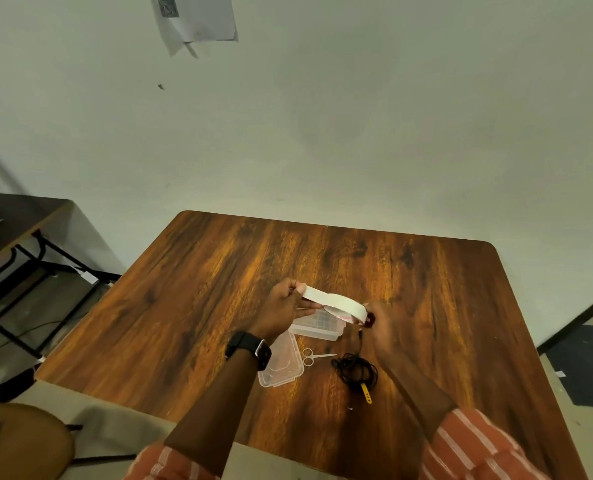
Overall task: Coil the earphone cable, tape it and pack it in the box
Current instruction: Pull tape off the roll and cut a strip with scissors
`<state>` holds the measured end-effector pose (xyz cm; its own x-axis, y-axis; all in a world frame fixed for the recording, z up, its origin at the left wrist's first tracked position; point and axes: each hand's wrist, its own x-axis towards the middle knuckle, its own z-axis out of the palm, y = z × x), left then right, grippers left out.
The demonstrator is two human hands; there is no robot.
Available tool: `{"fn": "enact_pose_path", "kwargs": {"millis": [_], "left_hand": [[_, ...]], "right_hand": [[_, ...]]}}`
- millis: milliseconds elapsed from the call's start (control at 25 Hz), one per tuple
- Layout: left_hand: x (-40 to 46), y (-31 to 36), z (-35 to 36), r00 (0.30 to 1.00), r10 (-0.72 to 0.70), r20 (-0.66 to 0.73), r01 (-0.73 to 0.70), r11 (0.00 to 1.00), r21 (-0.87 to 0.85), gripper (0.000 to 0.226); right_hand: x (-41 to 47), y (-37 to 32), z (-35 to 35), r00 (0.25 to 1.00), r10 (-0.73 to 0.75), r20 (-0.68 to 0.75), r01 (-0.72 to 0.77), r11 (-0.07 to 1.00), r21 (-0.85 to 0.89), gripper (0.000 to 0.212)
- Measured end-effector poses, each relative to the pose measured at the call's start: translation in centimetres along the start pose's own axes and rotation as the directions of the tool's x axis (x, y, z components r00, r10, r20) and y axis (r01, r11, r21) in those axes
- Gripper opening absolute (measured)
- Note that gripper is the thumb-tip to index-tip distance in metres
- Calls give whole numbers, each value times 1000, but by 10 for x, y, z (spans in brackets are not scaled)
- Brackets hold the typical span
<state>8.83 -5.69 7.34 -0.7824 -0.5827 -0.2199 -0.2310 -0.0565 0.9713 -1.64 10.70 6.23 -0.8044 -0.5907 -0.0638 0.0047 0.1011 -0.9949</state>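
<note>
Earphone cable, black coiled bundle [355,370], is lying lower-right of centre, below our blurred right hand [380,327] gripping the tape roll [369,319]; left hand [284,306] is pinching the white tape strip [333,304] taut, running left-right.

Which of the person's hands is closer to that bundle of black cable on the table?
Right. The right hand is raised just beyond the coiled black cable; the left hand pinches the tape end farther away, past the scissors.

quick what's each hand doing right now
left hand: closed, pinching the free end of the white tape strip
right hand: blurred, closed on the tape dispenser at the strip's other end
</note>
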Motion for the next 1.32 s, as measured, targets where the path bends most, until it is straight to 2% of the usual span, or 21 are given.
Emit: {"fn": "enact_pose_path", "kwargs": {"millis": [80, 160, 200, 240, 320, 360, 400, 440, 480, 560, 600, 640, 680, 800, 880, 960, 1040, 1160, 1240, 1320], "left_hand": [[-1, -1, -11, 999, 11, -41, -7, 994, 109, 13], [-4, -3, -24, 992, 90, -85, -55, 935, 352, 13], [-6, -4, -30, 986, 134, -99, -70, 872, 485, 13], [-9, -4, -35, 979, 173, -105, -77, 798, 598, 12], [-14, -6, -48, 976, 201, -90, -78, 699, 711, 9], [-15, -8, -54, 979, 189, -77, -73, 677, 733, 8], [-18, -7, -61, 984, 166, -70, -56, 655, 754, 7], [-20, -7, -67, 986, 154, -65, -48, 635, 771, 8], [-22, -6, -73, 987, 146, -60, -44, 621, 782, 10], [-28, -4, -83, 988, 137, -66, -37, 639, 768, 9], [-31, -4, -87, 990, 126, -70, -31, 660, 751, 5], [-34, -3, -90, 990, 115, -79, -20, 676, 736, 4], [-36, -2, -93, 989, 110, -95, -7, 691, 723, 7], [-41, 0, -97, 985, 110, -136, 13, 730, 683, 5], [-42, 1, -98, 984, 112, -141, 12, 742, 670, 6], [-42, 1, -98, 986, 108, -131, 8, 742, 670, 5], [-40, 2, -98, 986, 107, -128, 8, 736, 677, 6], [-33, 6, -96, 986, 107, -125, 6, 736, 677, 7], [-26, 8, -91, 989, 100, -109, -3, 749, 662, 7], [-17, 11, -85, 990, 116, -74, -36, 738, 674, 9]], "right_hand": [[12, 29, 10, 995, 91, -51, -82, 984, 157, 26], [18, 64, 24, 978, 199, -65, -187, 970, 157, 20], [18, 81, 29, 972, 217, -90, -217, 976, 13, 17], [20, 102, 33, 982, 179, -59, -187, 970, -154, 15], [24, 153, 44, 977, 40, 209, 62, 885, -461, 12], [27, 171, 52, 945, -7, 327, 187, 832, -523, 17], [27, 174, 62, 882, 14, 471, 278, 791, -544, 19], [24, 169, 70, 852, 99, 513, 290, 727, -622, 21], [18, 157, 74, 847, 75, 526, 353, 661, -662, 28], [20, 152, 82, 881, 100, 462, 389, 403, -829, 46], [23, 150, 83, 858, 127, 497, 436, 329, -837, 50], [27, 154, 89, 813, 170, 557, 500, 284, -818, 52], [29, 151, 91, 795, 186, 578, 517, 291, -805, 54], [38, 144, 103, 783, 301, 545, 503, 211, -838, 58], [42, 146, 106, 760, 320, 565, 549, 149, -823, 57], [46, 145, 109, 739, 357, 571, 561, 141, -816, 58], [43, 142, 105, 749, 363, 554, 528, 177, -830, 62], [37, 133, 95, 794, 210, 571, 541, 185, -820, 52], [37, 122, 87, 858, 94, 504, 455, 314, -833, 39], [34, 110, 80, 964, 5, 265, 220, 542, -811, 27]]}}
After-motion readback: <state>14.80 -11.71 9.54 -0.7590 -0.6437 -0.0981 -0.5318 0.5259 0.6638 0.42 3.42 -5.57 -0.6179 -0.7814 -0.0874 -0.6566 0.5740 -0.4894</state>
